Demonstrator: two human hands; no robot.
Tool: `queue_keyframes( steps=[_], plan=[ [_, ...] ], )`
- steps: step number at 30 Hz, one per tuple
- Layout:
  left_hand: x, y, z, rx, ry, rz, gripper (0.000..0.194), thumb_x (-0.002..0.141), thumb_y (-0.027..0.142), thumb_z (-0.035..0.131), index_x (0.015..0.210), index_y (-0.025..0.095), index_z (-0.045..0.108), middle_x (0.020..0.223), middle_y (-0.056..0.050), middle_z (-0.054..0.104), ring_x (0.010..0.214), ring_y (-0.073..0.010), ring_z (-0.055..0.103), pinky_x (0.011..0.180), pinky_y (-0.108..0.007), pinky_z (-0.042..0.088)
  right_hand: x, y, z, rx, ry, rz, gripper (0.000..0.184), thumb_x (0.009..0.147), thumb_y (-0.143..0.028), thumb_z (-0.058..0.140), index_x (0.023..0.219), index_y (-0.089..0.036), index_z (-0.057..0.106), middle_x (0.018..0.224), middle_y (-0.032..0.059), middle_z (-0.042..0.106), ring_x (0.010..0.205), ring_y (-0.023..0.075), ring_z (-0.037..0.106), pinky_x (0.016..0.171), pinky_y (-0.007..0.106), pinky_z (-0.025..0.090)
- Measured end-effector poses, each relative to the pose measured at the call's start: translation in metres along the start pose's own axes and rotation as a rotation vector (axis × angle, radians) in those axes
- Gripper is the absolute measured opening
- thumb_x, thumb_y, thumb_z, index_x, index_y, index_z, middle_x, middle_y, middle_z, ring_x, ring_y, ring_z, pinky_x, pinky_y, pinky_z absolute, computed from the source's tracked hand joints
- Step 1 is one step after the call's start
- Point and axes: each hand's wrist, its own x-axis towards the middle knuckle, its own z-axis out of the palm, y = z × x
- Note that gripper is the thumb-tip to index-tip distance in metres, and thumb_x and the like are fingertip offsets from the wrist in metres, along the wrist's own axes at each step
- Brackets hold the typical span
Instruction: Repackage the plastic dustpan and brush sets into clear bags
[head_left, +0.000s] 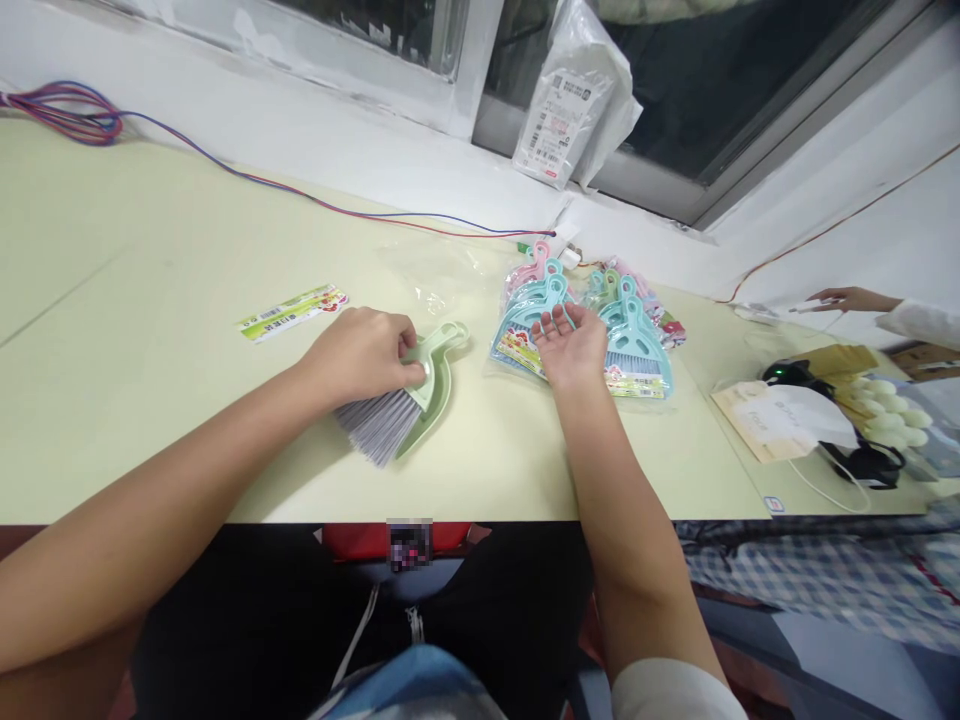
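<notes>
My left hand (367, 350) is closed on a light green hand brush (384, 425) with grey bristles. The brush lies against a matching green dustpan (442, 385) on the table, their handles together at the upper right. My right hand (571, 343) is open, palm up with fingers slightly curled, and holds nothing. It is in front of packed light blue brush-and-dustpan sets (634, 335) in clear bags; whether it touches them I cannot tell. Beside my left hand, a printed paper label (292, 312) rests flat on the table.
A clear plastic bag (435, 280) lies behind the green set. Red and blue wires (300, 190) run along the wall. A wrapped packet (566, 110) leans at the window. At the right are a paper bag (772, 425), pale round objects (889, 410) and another person's hand (855, 298).
</notes>
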Motion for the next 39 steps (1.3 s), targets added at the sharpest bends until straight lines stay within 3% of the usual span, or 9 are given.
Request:
queue_keyframes(
  steps=[4,9,14,17,20,25,30,33,39],
  plan=[
    [0.001,0.000,0.002,0.011,0.005,0.004,0.032,0.075,0.041,0.068,0.097,0.020,0.077,0.092,-0.004,0.081,0.087,-0.0295,0.075,0.076,-0.039,0.054,-0.011,0.003,0.007,-0.126,-0.114,0.048,0.010,0.095,-0.020,0.051,0.093,-0.021,0.060,0.077,-0.0037,0.062,0.060,0.0097,0.063,0.057,0.023,0.055],
    [0.003,0.002,0.005,0.021,-0.001,0.016,0.033,0.075,0.040,0.068,0.099,0.020,0.078,0.092,-0.004,0.081,0.088,-0.0293,0.076,0.077,-0.038,0.054,-0.033,0.018,0.014,-0.620,-0.449,0.046,0.007,0.092,-0.021,0.062,0.089,-0.017,0.067,0.080,0.0036,0.073,0.058,0.0125,0.064,0.044,0.022,0.050],
    [0.007,0.002,0.009,0.037,0.020,0.038,0.031,0.075,0.039,0.068,0.096,0.019,0.078,0.091,-0.005,0.081,0.087,-0.0281,0.075,0.078,-0.037,0.054,-0.055,0.043,0.020,-1.011,-0.568,0.145,0.020,0.099,-0.030,0.064,0.086,-0.016,0.069,0.084,0.0077,0.076,0.055,0.0141,0.065,0.039,0.026,0.054],
    [0.011,0.002,0.011,0.050,0.016,0.038,0.031,0.075,0.040,0.068,0.095,0.019,0.078,0.091,-0.006,0.081,0.086,-0.0280,0.075,0.076,-0.036,0.053,-0.062,0.055,0.021,-1.050,-0.641,0.201,0.023,0.101,-0.028,0.062,0.082,-0.016,0.069,0.081,0.0071,0.075,0.053,0.0139,0.066,0.035,0.025,0.052],
    [0.013,0.002,0.012,0.064,-0.004,0.051,0.033,0.076,0.042,0.067,0.097,0.018,0.079,0.093,-0.008,0.081,0.087,-0.0287,0.075,0.076,-0.037,0.053,-0.065,0.060,0.020,-1.067,-0.685,0.151,0.023,0.100,-0.023,0.066,0.078,-0.017,0.068,0.077,0.0060,0.074,0.051,0.0135,0.066,0.032,0.023,0.048],
    [0.012,-0.001,0.015,0.095,-0.033,0.084,0.032,0.078,0.042,0.068,0.098,0.019,0.078,0.092,-0.008,0.081,0.086,-0.0278,0.075,0.079,-0.037,0.052,-0.069,0.060,0.020,-1.138,-0.706,0.092,0.015,0.097,-0.017,0.070,0.082,-0.018,0.070,0.053,-0.0016,0.066,0.033,0.0101,0.051,0.029,0.020,0.040],
    [0.012,-0.005,0.017,0.061,-0.040,0.114,0.033,0.077,0.041,0.067,0.098,0.017,0.078,0.091,-0.008,0.081,0.087,-0.0281,0.075,0.080,-0.037,0.052,-0.068,0.061,0.021,-1.140,-0.735,0.109,0.013,0.099,-0.018,0.067,0.087,-0.019,0.069,0.049,-0.0036,0.064,0.029,0.0099,0.047,0.029,0.020,0.038],
    [0.013,-0.005,0.018,0.063,-0.042,0.117,0.033,0.078,0.040,0.067,0.098,0.017,0.078,0.092,-0.008,0.081,0.088,-0.0277,0.075,0.081,-0.036,0.052,-0.067,0.062,0.021,-1.102,-0.722,0.132,0.014,0.098,-0.018,0.067,0.085,-0.018,0.070,0.051,-0.0032,0.063,0.034,0.0113,0.053,0.030,0.020,0.041],
    [0.014,-0.003,0.018,0.089,-0.044,0.098,0.033,0.080,0.041,0.066,0.100,0.017,0.078,0.095,-0.009,0.081,0.088,-0.0272,0.074,0.079,-0.036,0.052,-0.064,0.067,0.019,-1.007,-0.717,0.150,0.020,0.098,-0.018,0.065,0.079,-0.018,0.072,0.078,0.0026,0.073,0.048,0.0114,0.064,0.030,0.022,0.043]
  ],
)
